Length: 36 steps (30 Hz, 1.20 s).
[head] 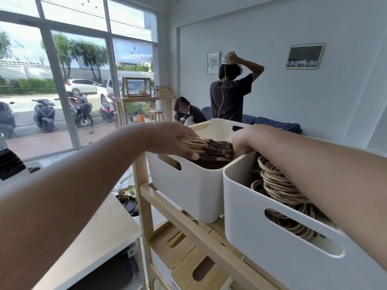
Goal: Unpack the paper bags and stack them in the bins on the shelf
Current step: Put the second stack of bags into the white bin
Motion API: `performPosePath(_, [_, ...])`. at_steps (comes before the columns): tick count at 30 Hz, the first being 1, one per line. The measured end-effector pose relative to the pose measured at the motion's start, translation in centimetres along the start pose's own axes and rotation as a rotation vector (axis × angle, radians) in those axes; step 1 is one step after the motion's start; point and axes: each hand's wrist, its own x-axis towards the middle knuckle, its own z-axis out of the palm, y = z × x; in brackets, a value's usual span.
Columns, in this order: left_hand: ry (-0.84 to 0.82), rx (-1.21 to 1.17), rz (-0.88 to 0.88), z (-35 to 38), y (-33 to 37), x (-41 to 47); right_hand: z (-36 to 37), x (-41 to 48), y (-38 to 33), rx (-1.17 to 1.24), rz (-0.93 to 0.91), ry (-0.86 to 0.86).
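Lowering a stack of paper bags into the far bin

My left hand [178, 141] and right hand [243, 141] each grip an end of the paper bags [211, 150], keeping them square above the far bin [188, 185] on the shelf [173, 208].

No legible text, brand, number or sign appears anywhere in this view. The two framed prints on the far wall, a small pale one [213, 63] and a wider dark one [305, 56], carry marks too small and blurred to read. A corner of a label [175, 286] shows on a box at the bottom edge of the wooden shelf [146, 216], but its print cannot be made out. The white bins [194, 197] bear no visible marking, and the plates of the parked scooters [45, 116] and cars [80, 85] outside the window are not readable.
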Motion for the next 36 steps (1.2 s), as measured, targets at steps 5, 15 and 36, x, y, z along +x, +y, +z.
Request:
performPosePath(5, [0.01, 0.161, -0.138, 1.2, 1.1, 1.4, -0.2, -1.6, 1.2, 0.237, -0.06, 0.026])
performPosePath(15, [0.265, 0.142, -0.188, 0.7, 3.1, -1.0, 1.1, -7.4, 4.3, 0.799, -0.046, 0.322])
performPosePath(36, [0.565, 0.016, 0.092, 11.0, 30.7, -11.1, 19.8, -32.1, 12.5, 0.873, 0.269, 0.782])
